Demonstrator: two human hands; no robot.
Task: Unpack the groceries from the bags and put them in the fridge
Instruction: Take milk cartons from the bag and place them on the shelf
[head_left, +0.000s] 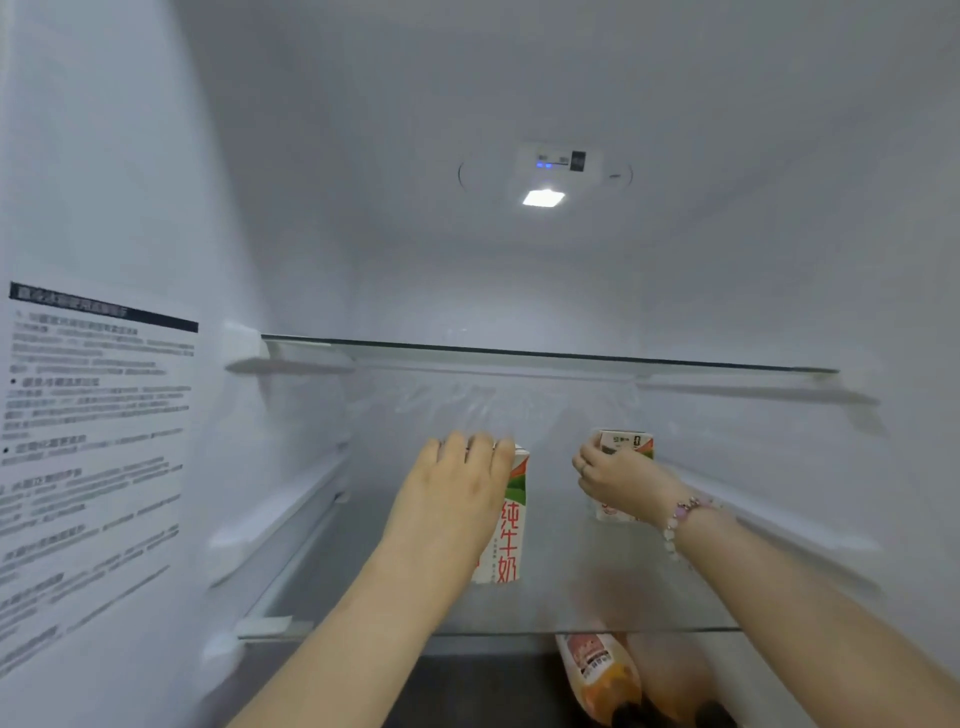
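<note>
On the fridge's left wall (119, 156) a printed label (93, 441) carries blurred text. Further in, the left hand (457, 499) wraps over the top of an upright milk carton (506, 525) with red characters, standing on the glass shelf (597, 608). To the right, near but apart, the right hand (618, 480), a beaded bracelet (683, 517) at its wrist, grips a second, smaller carton (626, 447) deeper on the same shelf; it seems to stand upright, though the hand hides most of it. Below the shelf's front edge lie orange drink bottles (602, 680).
</note>
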